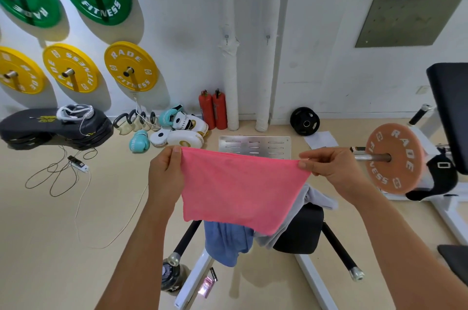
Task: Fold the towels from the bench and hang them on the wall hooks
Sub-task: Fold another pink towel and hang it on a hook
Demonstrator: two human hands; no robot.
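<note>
Both hands (240, 168) pinch pink towel (240, 188) corners

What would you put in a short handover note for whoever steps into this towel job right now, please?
Left hand pinches the top left corner of the pink towel; right hand pinches the top right corner. The towel hangs spread between them, above the bench.
A blue towel and a grey towel lie unfolded on the bench.
Both wall hooks are bare.
Done: pink towel picked up and spread, apparently ready for folding.
Left: fold and hang the pink towel, then do the same with the other two.
</note>
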